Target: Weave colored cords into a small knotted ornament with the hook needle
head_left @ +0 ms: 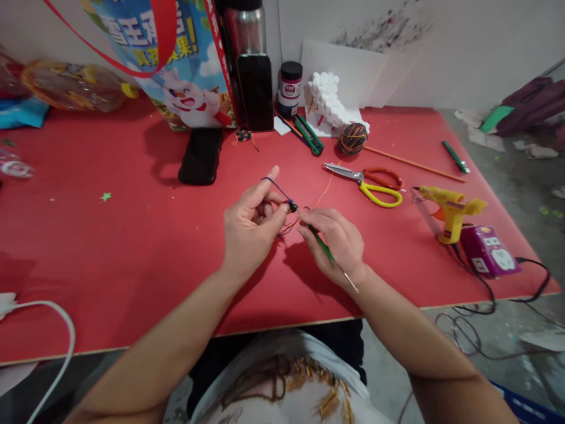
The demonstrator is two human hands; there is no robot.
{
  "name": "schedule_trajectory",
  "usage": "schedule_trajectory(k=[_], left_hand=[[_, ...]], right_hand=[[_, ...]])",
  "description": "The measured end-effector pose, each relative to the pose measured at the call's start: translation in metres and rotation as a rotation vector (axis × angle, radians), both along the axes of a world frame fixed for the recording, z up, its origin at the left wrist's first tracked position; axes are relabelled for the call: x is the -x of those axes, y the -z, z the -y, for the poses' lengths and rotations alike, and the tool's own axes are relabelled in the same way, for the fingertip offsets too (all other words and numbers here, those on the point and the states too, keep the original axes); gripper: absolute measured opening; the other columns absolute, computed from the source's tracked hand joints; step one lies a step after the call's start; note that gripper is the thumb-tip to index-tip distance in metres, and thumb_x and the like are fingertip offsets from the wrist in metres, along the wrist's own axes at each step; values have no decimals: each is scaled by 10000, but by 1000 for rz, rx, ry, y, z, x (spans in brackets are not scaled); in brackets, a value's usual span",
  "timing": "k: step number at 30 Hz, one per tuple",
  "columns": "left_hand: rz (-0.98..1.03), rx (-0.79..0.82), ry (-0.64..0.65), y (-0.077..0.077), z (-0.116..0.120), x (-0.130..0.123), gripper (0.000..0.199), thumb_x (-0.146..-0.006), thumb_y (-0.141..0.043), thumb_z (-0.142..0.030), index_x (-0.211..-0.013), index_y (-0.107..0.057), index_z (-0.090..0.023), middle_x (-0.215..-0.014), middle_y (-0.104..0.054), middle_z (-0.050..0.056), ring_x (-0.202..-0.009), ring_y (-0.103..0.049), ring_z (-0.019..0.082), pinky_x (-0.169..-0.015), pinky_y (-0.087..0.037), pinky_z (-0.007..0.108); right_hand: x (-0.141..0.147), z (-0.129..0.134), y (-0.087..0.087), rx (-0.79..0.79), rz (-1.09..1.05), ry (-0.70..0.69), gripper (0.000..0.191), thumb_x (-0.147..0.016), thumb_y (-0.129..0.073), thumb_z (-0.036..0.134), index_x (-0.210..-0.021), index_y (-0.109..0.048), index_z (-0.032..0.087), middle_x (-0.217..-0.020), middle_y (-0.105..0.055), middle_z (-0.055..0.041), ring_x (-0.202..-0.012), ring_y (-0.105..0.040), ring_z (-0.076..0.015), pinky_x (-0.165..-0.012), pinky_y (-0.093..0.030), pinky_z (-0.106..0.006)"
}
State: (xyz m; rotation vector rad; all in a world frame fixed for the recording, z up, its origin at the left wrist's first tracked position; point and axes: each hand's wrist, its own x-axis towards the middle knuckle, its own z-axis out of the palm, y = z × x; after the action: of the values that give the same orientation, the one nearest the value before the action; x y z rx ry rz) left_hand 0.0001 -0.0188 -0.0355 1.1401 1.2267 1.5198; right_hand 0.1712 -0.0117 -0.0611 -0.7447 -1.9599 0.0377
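Observation:
Between the thumb and fingers of my left hand (253, 221) is a small dark piece of crochet (292, 206). Dark yarn (276, 187) runs from it over my raised left index finger. My right hand (334, 241) grips a crochet hook (324, 246) with a green handle; its metal rear end sticks out toward my wrist. The hook's front tip meets the crochet piece, though the exact stitch is too small to make out. Orange yarn (326, 189) trails from the work toward a multicoloured yarn ball (352, 138) farther back.
Scissors (364, 179) lie right of my hands, and a yellow glue gun (451, 212) stands by a purple box (489, 250). Behind are a black phone (200, 156), a green cutter (309, 135), a jar (290, 88) and a printed bag (185, 70). A white cable (66, 330) hangs at left.

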Motion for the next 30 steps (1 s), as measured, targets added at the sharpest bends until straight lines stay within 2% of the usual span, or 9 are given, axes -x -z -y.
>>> schedule_trajectory(k=[7,11,19,23,26,30], left_hand=[[-48,-24,40,-1,-2,1,554,-844,-807,-131,-1364,-771,-322,-904,-704,-6,-659,-461,98,-614,-425,228],[-51,-15,60,-3,-2,3,614,-825,-813,-102,-1390,-756,-335,-893,-691,-10,-646,-444,92,-595,-415,224],[15,41,121,-5,-4,7,654,-775,-855,-99,-1376,-764,-342,-893,-703,-10,-612,-450,78,-571,-450,211],[170,108,134,-1,-7,7,624,-739,-900,-131,-1328,-782,-296,-872,-685,-13,-655,-559,71,-592,-483,190],[311,184,145,0,-9,5,595,-713,-911,-124,-1282,-785,-246,-850,-677,-22,-655,-605,63,-559,-458,173],[444,304,129,-6,-8,0,576,-686,-897,-95,-1240,-763,-176,-769,-646,-47,-524,-477,25,-440,-323,156]], right_hand=[[-6,0,-7,107,-124,-73,191,-985,-704,127,-1154,-703,215,-971,-819,-66,-879,-777,-180,-814,-643,-312],[-7,1,-12,158,-190,-103,128,-972,-712,116,-1077,-735,188,-917,-809,-67,-844,-772,-170,-792,-634,-302],[-10,1,-16,343,-288,-81,70,-1004,-688,199,-1012,-758,210,-844,-799,-34,-803,-771,-167,-754,-626,-319],[-11,-1,-13,235,-225,-112,109,-994,-698,156,-1072,-744,217,-920,-808,-43,-849,-775,-168,-791,-635,-312],[-11,-3,-10,128,-131,-119,173,-987,-713,154,-1146,-711,222,-957,-802,-59,-874,-771,-182,-806,-647,-320],[-9,-7,-1,-93,67,-75,249,-996,-709,172,-1241,-665,190,-1016,-795,-100,-918,-756,-203,-812,-652,-325]])
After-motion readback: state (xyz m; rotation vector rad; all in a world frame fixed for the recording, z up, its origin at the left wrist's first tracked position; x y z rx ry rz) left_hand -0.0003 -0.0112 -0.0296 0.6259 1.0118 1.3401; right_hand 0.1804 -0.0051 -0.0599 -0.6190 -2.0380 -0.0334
